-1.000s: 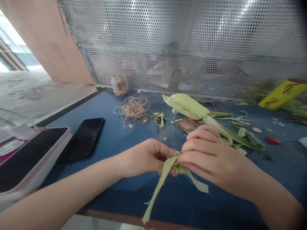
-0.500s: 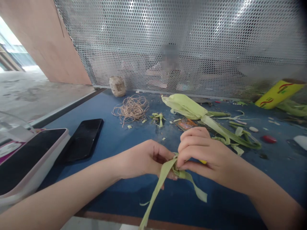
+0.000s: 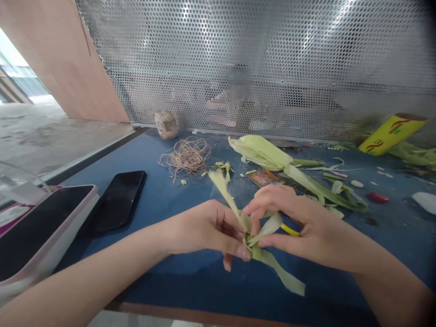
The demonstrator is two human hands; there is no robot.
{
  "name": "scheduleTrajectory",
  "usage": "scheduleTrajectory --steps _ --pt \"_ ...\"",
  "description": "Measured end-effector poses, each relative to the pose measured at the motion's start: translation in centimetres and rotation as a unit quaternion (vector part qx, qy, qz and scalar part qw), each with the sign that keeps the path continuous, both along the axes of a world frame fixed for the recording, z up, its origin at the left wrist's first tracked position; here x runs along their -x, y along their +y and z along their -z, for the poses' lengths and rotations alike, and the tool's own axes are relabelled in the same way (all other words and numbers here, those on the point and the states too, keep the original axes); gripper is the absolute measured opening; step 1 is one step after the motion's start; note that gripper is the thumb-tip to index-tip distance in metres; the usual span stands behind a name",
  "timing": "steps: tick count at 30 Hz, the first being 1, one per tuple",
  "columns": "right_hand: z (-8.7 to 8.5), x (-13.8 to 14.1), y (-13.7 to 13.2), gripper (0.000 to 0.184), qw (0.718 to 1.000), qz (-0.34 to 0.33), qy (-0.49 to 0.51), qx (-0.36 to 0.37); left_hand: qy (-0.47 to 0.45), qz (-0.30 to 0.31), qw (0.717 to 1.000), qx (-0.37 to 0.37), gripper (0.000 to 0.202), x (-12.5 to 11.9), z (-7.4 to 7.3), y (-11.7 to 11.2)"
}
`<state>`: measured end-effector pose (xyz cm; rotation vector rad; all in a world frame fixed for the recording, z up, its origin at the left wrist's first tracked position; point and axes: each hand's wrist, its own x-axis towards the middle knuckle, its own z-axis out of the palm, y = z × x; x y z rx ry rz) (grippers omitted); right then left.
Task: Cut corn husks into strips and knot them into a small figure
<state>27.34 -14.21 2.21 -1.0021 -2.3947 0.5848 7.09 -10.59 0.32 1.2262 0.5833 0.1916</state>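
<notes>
Left hand [image 3: 214,231]: thumb and fingers pinched on knotted green husk strips [image 3: 256,250]. Right hand [image 3: 289,222]: thumb and bent fingers narrowed on the same strips, which lie between both hands. Husk bundle [image 3: 262,151]: beyond right hand. Tangled twine [image 3: 189,156]: beyond left hand. Black phone [image 3: 117,200]: left of left hand.

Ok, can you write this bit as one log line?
left hand: holding green strips | right hand: touching them too | brown string: tangled on blue table
</notes>
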Motion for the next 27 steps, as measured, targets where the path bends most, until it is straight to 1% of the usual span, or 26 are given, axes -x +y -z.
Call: scheduleTrajectory --steps 2,6,9,11,12,13,14,15,17,18,19,21,23,25,27 --pt "0.0 -0.2 0.0 0.02 1.0 0.005 0.017 0.008 -0.003 0.006 1.0 0.001 0.006 0.0 0.0 0.0" --pt "0.1 0.4 -0.2 0.018 1.0 0.014 0.014 -0.024 -0.008 0.004 1.0 0.001 0.007 0.0 0.1 0.0" --pt "0.3 1.0 -0.4 0.013 1.0 -0.002 0.0 -0.024 0.008 0.012 1.0 -0.006 0.005 0.0 0.1 0.0" --pt "0.3 0.8 -0.3 0.012 0.999 -0.008 0.035 -0.031 0.014 0.017 1.0 -0.001 0.004 0.0 0.1 0.0" --pt "0.4 0.6 -0.3 0.015 0.997 -0.003 0.068 -0.036 0.013 0.015 1.0 0.005 0.004 0.0 0.0 0.0" --pt "0.4 0.4 -0.2 0.022 0.995 0.007 0.098 -0.035 0.011 0.012 1.0 0.009 0.004 0.0 0.0 0.0" --pt "0.4 0.2 -0.1 0.032 0.992 0.017 0.118 -0.028 0.011 0.01 1.0 0.013 0.004 0.0 0.0 0.0" --pt "0.4 0.0 -0.1 0.043 0.993 0.024 0.116 -0.012 0.013 0.008 1.0 0.016 0.004 -0.1 -0.1 0.0" --pt "0.5 0.0 -0.1 0.061 0.997 0.022 0.062 0.031 0.021 0.005 1.0 0.012 0.006 -0.1 -0.2 0.0" --pt "0.6 0.1 -0.2 0.066 0.998 0.017 0.03 0.049 0.026 0.005 1.0 0.005 0.007 -0.2 -0.2 0.1" --pt "0.7 0.3 -0.3 0.068 0.998 0.013 0.01 0.059 0.03 0.007 1.0 -0.003 0.007 -0.2 -0.3 0.1" --pt "0.9 0.8 -0.5 0.065 0.998 0.016 0.007 0.063 0.03 0.004 0.999 -0.023 0.005 -0.3 -0.4 0.1" --pt "1.2 1.2 -0.5 0.057 0.997 0.021 0.041 0.054 0.02 -0.013 0.999 -0.032 0.006 -0.3 -0.4 0.1" --pt "1.3 1.4 -0.4 0.043 0.996 0.014 0.082 0.042 0.015 -0.029 0.999 -0.031 0.003 -0.3 -0.4 0.1" --pt "1.3 1.5 -0.3 0.029 0.993 -0.002 0.113 0.036 0.022 -0.032 0.999 -0.031 0.005 -0.2 -0.2 0.1"
